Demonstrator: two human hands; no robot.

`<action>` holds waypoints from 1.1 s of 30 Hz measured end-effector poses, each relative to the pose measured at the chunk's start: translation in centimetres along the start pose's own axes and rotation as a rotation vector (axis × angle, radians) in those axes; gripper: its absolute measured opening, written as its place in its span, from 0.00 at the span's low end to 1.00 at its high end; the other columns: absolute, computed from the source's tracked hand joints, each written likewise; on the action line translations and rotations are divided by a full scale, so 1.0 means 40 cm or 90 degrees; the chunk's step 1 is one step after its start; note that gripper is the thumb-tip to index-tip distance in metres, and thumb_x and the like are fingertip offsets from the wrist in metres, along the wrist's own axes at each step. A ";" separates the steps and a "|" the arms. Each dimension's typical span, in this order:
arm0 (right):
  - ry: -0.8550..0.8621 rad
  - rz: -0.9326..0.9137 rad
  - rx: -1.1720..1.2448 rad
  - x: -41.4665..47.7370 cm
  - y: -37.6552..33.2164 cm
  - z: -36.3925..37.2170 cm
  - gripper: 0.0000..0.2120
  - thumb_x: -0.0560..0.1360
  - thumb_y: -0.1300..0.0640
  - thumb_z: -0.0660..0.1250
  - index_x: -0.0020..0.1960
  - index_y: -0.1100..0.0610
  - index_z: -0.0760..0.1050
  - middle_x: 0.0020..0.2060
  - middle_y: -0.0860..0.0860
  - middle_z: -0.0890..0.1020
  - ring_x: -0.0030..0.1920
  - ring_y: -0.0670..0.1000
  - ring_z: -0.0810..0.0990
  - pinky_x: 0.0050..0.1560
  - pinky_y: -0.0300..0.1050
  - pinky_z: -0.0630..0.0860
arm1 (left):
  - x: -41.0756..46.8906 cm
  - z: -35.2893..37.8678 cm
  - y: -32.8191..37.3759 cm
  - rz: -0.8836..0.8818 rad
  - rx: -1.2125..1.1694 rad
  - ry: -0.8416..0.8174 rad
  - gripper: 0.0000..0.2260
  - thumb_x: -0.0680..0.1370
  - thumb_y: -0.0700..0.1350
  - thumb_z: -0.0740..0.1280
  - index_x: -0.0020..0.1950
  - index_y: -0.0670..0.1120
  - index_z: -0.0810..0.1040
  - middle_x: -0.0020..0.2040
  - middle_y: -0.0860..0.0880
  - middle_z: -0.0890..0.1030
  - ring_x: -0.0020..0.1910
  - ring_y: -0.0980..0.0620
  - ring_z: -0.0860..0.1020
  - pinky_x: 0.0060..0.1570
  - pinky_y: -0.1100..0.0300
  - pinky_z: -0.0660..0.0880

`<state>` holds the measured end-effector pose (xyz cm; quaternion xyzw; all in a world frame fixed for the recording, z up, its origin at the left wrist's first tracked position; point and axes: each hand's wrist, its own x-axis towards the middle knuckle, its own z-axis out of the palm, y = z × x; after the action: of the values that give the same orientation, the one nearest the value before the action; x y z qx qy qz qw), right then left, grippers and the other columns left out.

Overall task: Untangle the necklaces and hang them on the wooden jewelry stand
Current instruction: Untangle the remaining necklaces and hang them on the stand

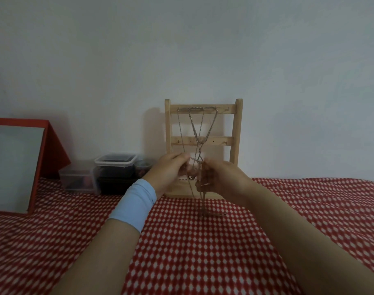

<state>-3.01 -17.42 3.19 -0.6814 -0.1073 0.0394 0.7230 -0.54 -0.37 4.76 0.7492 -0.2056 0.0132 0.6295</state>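
Observation:
A wooden jewelry stand (237, 133) with two crossbars stands against the wall on a red patterned cloth. Silver necklaces (197, 133) hang from hooks on its top bar, and their chains cross one another lower down. My left hand (170, 174), with a light blue band on its wrist, pinches the chains in front of the stand's base. My right hand (221, 178) grips the chains just to the right of it. Loose chain ends (203, 204) dangle below my hands down to the cloth.
Plastic containers (113, 167) with dark contents sit left of the stand by the wall. A red-framed mirror (16, 165) leans at the far left. The red and white cloth (203, 252) covers the surface in front.

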 end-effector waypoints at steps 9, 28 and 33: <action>0.051 -0.060 0.015 -0.010 -0.014 -0.032 0.05 0.82 0.60 0.65 0.48 0.60 0.76 0.35 0.53 0.83 0.41 0.54 0.80 0.53 0.52 0.80 | 0.003 -0.030 0.003 -0.080 -0.303 -0.023 0.14 0.83 0.48 0.58 0.38 0.47 0.71 0.24 0.54 0.64 0.19 0.56 0.61 0.30 0.56 0.71; 0.029 -0.066 -0.184 -0.022 -0.025 -0.015 0.10 0.81 0.52 0.68 0.47 0.57 0.84 0.38 0.56 0.78 0.31 0.48 0.74 0.32 0.42 0.73 | -0.024 -0.022 0.021 -0.094 -0.140 -0.115 0.06 0.78 0.35 0.67 0.47 0.42 0.71 0.37 0.44 0.84 0.36 0.51 0.84 0.35 0.61 0.81; 0.054 -0.053 -0.205 -0.019 -0.024 -0.009 0.12 0.81 0.54 0.65 0.46 0.60 0.83 0.41 0.54 0.83 0.38 0.49 0.79 0.37 0.43 0.75 | -0.015 -0.023 0.013 -0.078 -0.106 -0.087 0.06 0.76 0.33 0.69 0.48 0.41 0.75 0.39 0.44 0.82 0.35 0.52 0.83 0.37 0.60 0.82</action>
<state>-3.77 -17.98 4.04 -0.7842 -0.1099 -0.0371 0.6095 -1.03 0.63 5.28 0.7046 -0.2018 -0.0936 0.6738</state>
